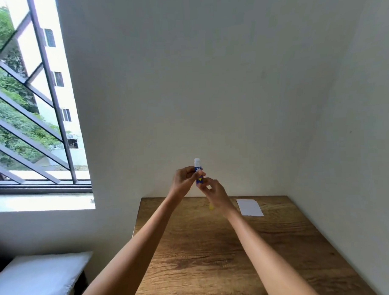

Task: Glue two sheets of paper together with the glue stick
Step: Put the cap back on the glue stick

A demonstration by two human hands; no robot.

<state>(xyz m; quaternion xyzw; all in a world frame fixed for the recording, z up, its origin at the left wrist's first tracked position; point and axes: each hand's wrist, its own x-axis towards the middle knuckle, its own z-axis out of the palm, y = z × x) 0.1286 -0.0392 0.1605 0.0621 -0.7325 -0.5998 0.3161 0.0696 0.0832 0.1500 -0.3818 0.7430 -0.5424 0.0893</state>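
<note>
A blue glue stick [198,172] with a white glue tip showing at its top is held upright in the air above the far end of the wooden table [215,257]. My left hand [183,179] grips its blue body. My right hand [215,195] pinches its bottom end from below. A small yellow thing [211,206], perhaps the cap, shows just under my right hand; whether it lies on the table I cannot tell. White paper [249,207] lies flat at the table's far right; how many sheets I cannot tell.
The table stands in a corner, with white walls behind it and along its right side. A barred window [33,108] is at the left. A white cushion [37,280] lies low at the left, beside the table.
</note>
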